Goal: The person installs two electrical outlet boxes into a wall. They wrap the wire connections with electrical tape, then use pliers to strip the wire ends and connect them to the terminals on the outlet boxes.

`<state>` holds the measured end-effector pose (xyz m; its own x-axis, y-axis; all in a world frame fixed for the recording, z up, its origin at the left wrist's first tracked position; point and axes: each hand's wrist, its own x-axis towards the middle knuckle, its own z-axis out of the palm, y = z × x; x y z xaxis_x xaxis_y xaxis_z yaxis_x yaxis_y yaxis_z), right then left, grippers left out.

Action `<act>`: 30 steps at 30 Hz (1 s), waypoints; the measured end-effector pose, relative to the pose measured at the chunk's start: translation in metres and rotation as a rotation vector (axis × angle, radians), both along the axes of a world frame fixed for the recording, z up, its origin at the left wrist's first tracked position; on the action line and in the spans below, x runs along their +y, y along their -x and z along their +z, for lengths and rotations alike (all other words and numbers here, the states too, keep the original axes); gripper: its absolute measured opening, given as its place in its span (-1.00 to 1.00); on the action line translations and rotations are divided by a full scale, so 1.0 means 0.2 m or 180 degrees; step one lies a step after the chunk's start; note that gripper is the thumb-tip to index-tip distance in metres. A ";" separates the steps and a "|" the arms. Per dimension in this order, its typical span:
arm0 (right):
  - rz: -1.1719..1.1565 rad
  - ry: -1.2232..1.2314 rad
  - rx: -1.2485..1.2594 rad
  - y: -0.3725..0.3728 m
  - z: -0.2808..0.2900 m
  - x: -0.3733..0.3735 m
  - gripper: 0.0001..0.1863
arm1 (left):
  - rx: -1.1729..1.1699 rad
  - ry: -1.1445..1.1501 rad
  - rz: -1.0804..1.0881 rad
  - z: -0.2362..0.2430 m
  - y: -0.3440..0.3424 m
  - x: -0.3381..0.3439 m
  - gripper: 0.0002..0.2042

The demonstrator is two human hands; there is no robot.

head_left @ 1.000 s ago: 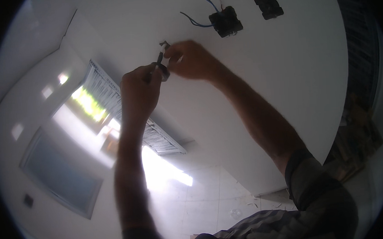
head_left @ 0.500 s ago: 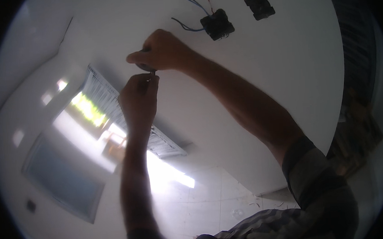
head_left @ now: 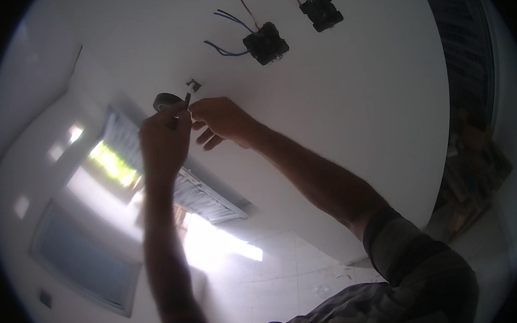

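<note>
A roll of black tape (head_left: 165, 101) is at the fingertips of my left hand (head_left: 165, 134), which are closed on it. Right beside it, a short wire end (head_left: 188, 99), dark at the tip and white further up, comes out of a small hole (head_left: 193, 84) in the white wall. The thumb and forefinger of my right hand (head_left: 223, 119) pinch at this dark end, while its other fingers hang loose below. Exactly what lies between the right fingertips is partly hidden.
Up and to the right, two black square boxes (head_left: 266, 44) (head_left: 322, 12) sit on the white wall (head_left: 350, 108), with blue and red wires sticking out. A bright window (head_left: 113, 161) is at left. Wooden pieces (head_left: 478, 172) are piled at the far right.
The tape roll has passed from my right hand to my left. My right hand has come down beside the left, uncovering the wall hole and wire. The view has shifted slightly.
</note>
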<state>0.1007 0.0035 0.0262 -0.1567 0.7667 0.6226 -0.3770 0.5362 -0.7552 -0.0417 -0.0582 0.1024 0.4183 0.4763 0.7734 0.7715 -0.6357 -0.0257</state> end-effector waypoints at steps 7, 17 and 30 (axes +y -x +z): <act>0.1989 -0.0118 0.1242 0.06 -0.01 0.10 -0.54 | -0.0703 0.0915 -0.0414 0.07 0.01 0.05 -0.72; 0.1195 0.0220 0.1096 0.02 -0.04 0.09 -0.61 | -0.1248 0.1923 -0.0762 0.13 0.04 0.06 -0.69; -0.0117 0.0161 -0.0693 -0.15 0.17 -0.01 -0.73 | -0.1585 0.2383 -0.1128 0.07 0.10 0.29 -0.79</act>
